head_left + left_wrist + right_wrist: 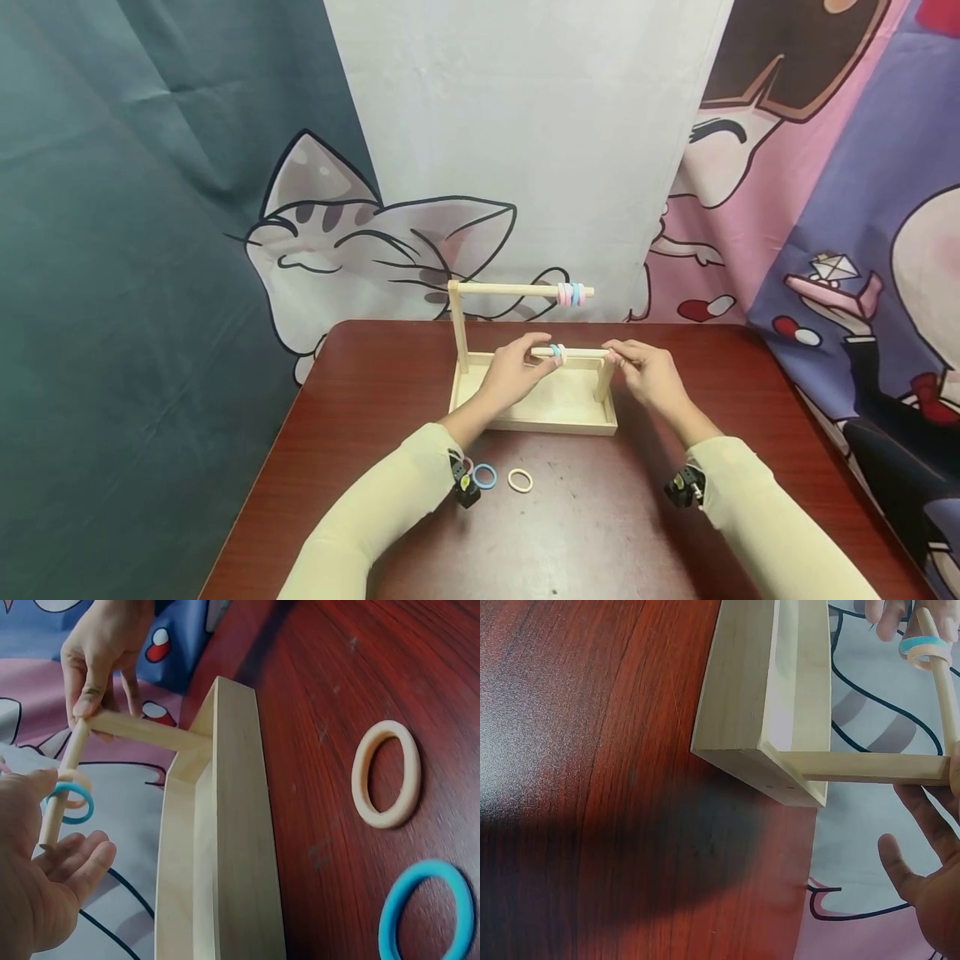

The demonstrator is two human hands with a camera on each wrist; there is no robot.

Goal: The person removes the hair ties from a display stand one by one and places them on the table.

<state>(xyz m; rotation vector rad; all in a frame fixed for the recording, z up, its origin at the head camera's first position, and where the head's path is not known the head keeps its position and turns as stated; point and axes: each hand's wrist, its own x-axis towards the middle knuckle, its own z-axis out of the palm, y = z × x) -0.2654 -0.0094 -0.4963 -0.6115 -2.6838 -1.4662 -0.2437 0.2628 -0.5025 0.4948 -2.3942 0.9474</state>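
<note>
the lower rod point(588, 353) of the wooden stand point(551, 427) runs left to right, its fixed end on the short post point(603, 382) at the right and its free end at the left. a blue ring point(555, 352) and a cream ring point(562, 354) hang round it toward that free end, so the left hand point(513, 367) is much the nearer one: its thumb and fingers lie loosely to either side of the rod, not clenched (whether the thumb touches the cream ring, i cannot tell). the right hand point(648, 371) is at the opposite end, pinching the rod where it meets the post, with a bare stretch between it and the rings. by my reading, the long axis leaves one way on or off, at the left, beside the left hand. on the table's near side, a loose cream ring point(410, 780) and a loose blue ring point(388, 922) lie apart from the stand.
</note>
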